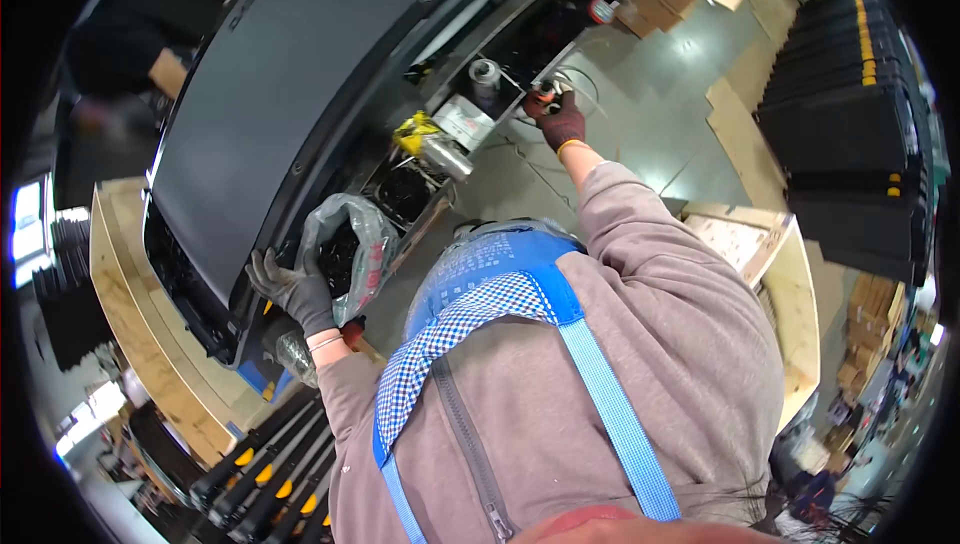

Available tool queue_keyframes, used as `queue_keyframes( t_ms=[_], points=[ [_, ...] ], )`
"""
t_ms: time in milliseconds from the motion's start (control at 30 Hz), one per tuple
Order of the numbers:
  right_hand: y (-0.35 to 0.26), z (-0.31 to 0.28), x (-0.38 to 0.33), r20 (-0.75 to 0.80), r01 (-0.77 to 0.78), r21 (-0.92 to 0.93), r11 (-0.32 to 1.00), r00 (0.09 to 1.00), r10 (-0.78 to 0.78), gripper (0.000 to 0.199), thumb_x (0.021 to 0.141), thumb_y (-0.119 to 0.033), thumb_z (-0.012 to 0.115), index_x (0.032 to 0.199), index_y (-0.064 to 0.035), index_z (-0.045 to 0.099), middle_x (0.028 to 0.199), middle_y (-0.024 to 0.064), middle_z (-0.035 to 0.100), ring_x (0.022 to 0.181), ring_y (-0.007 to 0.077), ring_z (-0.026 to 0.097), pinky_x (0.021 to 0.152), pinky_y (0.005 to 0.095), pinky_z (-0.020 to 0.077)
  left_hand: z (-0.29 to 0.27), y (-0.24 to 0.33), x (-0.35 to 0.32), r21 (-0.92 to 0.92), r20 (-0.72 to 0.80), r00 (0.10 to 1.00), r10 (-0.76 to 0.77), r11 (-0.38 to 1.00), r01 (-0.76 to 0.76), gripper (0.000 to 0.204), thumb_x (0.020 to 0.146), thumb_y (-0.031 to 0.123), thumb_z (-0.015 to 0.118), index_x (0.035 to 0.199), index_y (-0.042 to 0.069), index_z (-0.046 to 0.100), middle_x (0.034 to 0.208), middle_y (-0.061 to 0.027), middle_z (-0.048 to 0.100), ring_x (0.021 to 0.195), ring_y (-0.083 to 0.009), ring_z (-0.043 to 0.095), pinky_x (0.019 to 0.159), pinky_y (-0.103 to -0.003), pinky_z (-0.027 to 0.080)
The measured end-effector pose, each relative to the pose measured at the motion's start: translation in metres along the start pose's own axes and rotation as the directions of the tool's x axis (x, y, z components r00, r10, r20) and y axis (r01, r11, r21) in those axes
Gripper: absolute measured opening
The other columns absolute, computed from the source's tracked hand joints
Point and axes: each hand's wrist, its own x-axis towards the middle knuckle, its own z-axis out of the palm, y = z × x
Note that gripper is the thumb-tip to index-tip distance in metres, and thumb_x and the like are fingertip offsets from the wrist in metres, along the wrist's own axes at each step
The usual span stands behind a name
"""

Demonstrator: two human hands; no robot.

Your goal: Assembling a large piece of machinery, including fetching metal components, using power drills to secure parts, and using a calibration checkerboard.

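My left hand (297,292), in a grey glove, is at the near edge of a large dark grey panel (270,74). Its fingers are apart, and no held thing shows in it. Close by stands a clear plastic bag (372,244) with small black parts inside. Out to the right, my right hand (560,124), in a dark red glove, is closed around a small object with orange and dark parts (546,94), whose kind I cannot make out. It is over the edge of a narrow parts shelf, near a thin looped hose (597,94).
The shelf carries a metal can (485,76), a white box (464,122), a yellow-wrapped roll (418,134) and a red-and-white roll (601,11). A wooden crate (800,289) stands to my right. Stacked black panels (840,134) are beyond it; black bars (265,469) lie lower left.
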Motion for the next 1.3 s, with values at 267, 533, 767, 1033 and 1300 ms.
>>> queue_keyframes(
  t_ms=[267,533,767,1033,1300],
  points=[
    [0.183,-0.041,-0.082,0.802,-0.079,-0.219,0.972,0.553,0.226,0.056,0.071,-0.029,0.069,0.122,-0.0072,0.058,0.111,0.0169,0.066,0.104,0.0326,0.062,0.087,0.0403,0.0494,0.008,-0.017,-0.010,0.187,0.051,0.999,0.015,0.982,-0.024,0.075,0.080,0.042,0.069,0.135,0.001,0.038,0.139,-0.0186,0.039,0.132,-0.0379,0.031,0.111,-0.050,0.027],
    [0.360,-0.215,-0.155,0.160,-0.154,-0.252,0.956,0.967,0.198,0.039,0.075,-0.024,0.066,0.112,-0.0137,0.063,0.103,0.0118,0.068,0.095,0.0296,0.065,0.083,0.0381,0.0502,0.019,0.014,-0.007,0.317,0.063,0.997,-0.054,0.948,0.031,0.079,0.079,0.045,0.068,0.138,0.002,0.037,0.136,-0.0257,0.040,0.129,-0.0427,0.036,0.108,-0.051,0.031],
    [0.513,-0.347,-0.216,-0.501,-0.457,0.213,0.864,0.708,0.498,0.024,0.078,-0.013,0.063,0.102,-0.0107,0.060,0.094,0.0105,0.069,0.088,0.0253,0.066,0.077,0.0362,0.0502,0.058,0.207,-0.006,0.019,-0.109,0.982,0.152,0.988,-0.151,0.073,0.081,0.049,0.066,0.131,0.000,0.044,0.136,-0.0251,0.042,0.127,-0.0403,0.041,0.105,-0.051,0.035],
    [0.580,-0.382,-0.284,-0.636,-0.534,0.507,0.677,0.299,0.712,0.023,0.078,-0.012,0.064,0.100,-0.0091,0.060,0.095,0.0077,0.068,0.089,0.0210,0.066,0.079,0.0323,0.0501,0.029,0.466,0.048,-0.277,-0.183,0.803,0.567,0.754,-0.596,0.065,0.084,0.039,0.065,0.133,0.001,0.044,0.139,-0.0250,0.039,0.129,-0.0420,0.037,0.106,-0.051,0.033],
    [0.598,-0.383,-0.294,-0.547,-0.579,0.647,0.497,0.103,0.831,0.024,0.079,-0.015,0.064,0.101,-0.0103,0.060,0.096,0.0073,0.069,0.093,0.0225,0.066,0.083,0.0336,0.0497,0.082,0.657,0.050,-0.389,-0.122,0.625,0.771,0.542,-0.745,0.064,0.086,0.035,0.063,0.137,0.003,0.041,0.140,-0.0206,0.040,0.130,-0.0385,0.038,0.106,-0.048,0.033]
  ],
)
